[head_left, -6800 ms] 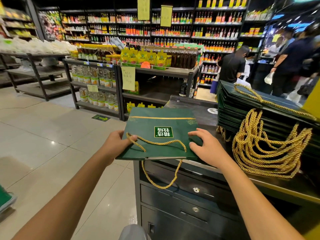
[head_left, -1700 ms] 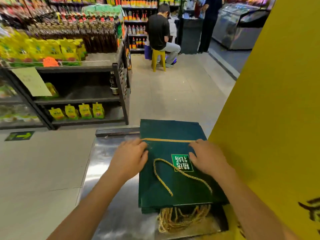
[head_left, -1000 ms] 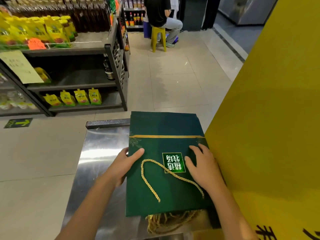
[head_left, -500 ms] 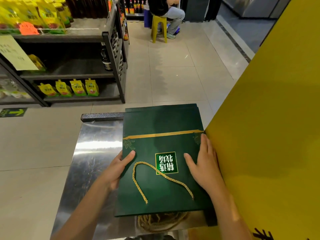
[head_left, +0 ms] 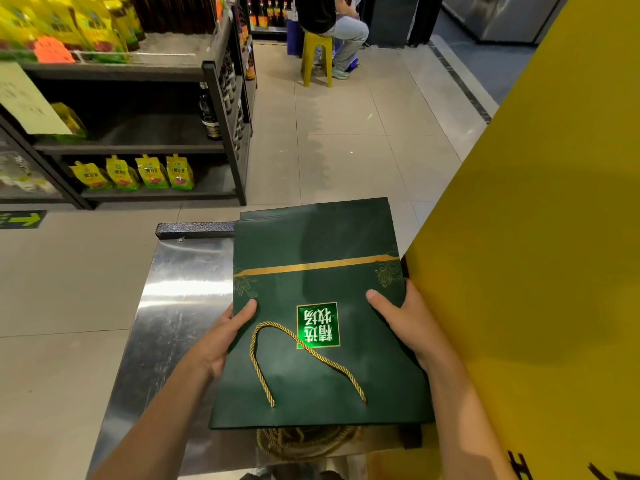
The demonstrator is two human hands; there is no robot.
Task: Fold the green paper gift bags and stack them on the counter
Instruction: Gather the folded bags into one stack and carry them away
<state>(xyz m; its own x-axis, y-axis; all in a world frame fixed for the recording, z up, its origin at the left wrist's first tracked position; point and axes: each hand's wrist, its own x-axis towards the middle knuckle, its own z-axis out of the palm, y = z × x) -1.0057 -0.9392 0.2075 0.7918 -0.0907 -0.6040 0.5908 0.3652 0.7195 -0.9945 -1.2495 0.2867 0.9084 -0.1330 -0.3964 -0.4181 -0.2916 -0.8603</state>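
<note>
Bag (head_left: 311, 375) lies flat on stack (head_left: 304, 443) — left hand (head_left: 221, 337), right hand (head_left: 408, 323) holding sides.

It was a grocery shop: a dark metal shelving rack (head_left: 131, 147) held yellow stand-up pouches (head_left: 149, 172) and dark glass bottles (head_left: 209, 116), beside a shiny steel counter (head_left: 180, 306) and a beige tiled floor (head_left: 346, 150).

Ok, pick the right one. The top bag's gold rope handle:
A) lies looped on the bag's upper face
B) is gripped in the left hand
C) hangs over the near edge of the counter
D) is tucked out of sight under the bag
A: the gold rope handle lies in a loop on the face of the top green bag, crossing its label, while the left hand and right hand hold only the bag's side edges.
</note>
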